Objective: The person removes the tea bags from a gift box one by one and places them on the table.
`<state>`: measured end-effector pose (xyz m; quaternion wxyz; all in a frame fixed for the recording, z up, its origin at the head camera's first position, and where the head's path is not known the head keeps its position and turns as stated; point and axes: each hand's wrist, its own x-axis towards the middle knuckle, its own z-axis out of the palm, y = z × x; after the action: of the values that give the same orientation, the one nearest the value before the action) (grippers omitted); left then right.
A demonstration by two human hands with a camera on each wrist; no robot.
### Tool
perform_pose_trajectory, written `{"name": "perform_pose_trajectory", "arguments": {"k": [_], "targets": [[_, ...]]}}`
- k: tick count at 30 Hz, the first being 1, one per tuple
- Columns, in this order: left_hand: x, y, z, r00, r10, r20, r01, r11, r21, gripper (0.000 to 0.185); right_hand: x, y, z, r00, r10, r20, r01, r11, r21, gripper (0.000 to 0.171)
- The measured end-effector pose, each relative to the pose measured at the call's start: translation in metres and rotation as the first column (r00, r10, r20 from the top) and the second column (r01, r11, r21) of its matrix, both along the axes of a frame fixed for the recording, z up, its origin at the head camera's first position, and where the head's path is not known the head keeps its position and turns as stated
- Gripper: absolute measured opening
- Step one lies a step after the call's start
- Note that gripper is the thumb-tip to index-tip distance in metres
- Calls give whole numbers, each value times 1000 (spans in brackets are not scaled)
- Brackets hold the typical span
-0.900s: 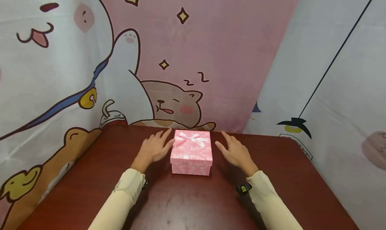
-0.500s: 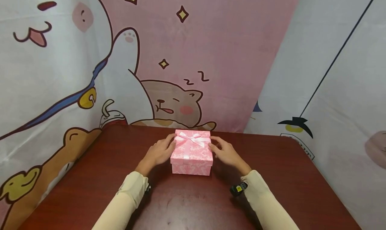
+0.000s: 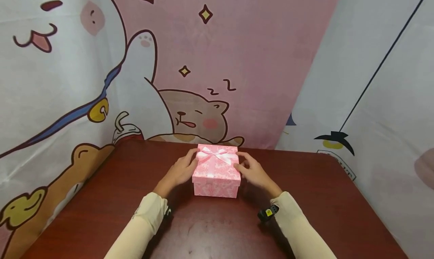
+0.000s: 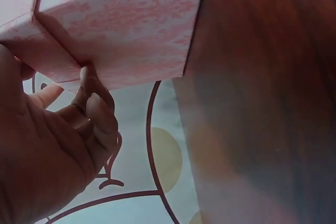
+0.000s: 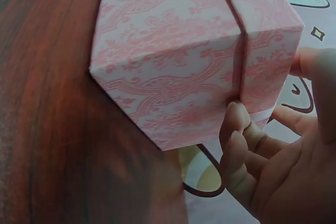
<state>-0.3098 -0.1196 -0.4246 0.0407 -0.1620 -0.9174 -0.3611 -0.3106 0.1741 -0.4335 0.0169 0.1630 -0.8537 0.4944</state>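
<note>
Looking down from the head camera, a pink gift box [image 3: 216, 176] with a pale ribbon bow [image 3: 217, 155] on its lid sits on a dark red-brown desk [image 3: 305, 213], near the far edge and about midway between the left and right edges. The left hand [image 3: 178, 173] grips the box's left side, fingers curled against the lid's edge. The right hand [image 3: 254, 173] grips the right side the same way. Both arms wear cream sleeves [image 3: 142, 225]. A cartoon backdrop [image 3: 169, 81] of sleepy animals hangs behind the desk.

The left wrist camera shows the box [image 4: 126, 30] close up, patterned in pink swirls. The left hand [image 4: 47, 150] has its fingers [image 4: 97, 108] bent, their tips touching the box wall just under the lid. The desk surface [image 4: 262, 103] fills the right side.

The right wrist camera shows the box [image 5: 178, 61] with its lid seam visible. The right hand [image 5: 273, 150] curls its fingertips [image 5: 236, 121] against that seam, with the thumb on the far side.
</note>
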Motion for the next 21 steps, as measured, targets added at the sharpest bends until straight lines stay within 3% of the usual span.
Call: {"name": "perform_pose_trajectory", "arguments": {"k": [6,11,13,18,21], "targets": [[0,-1,13,1000,15,-13,-16,1000,-20,46,2,-3,13,1000,-16,6,16,1000,-17,51],[1,-4,31,999,2,-46,-2,1000,9,46,4,-7,28,1000,-12,-23,11,999,-37,52],[2,-7,37,999,-8,-50,9,1000,17,47,10,-11,42,1000,5,-28,-7,999,-51,52],[3,-18,47,999,-21,-47,21,1000,9,48,10,-21,52,999,38,-39,-41,996,-76,51],[3,-27,53,999,-20,-48,20,1000,2,47,4,-27,48,997,57,-47,-61,994,-89,52]]}}
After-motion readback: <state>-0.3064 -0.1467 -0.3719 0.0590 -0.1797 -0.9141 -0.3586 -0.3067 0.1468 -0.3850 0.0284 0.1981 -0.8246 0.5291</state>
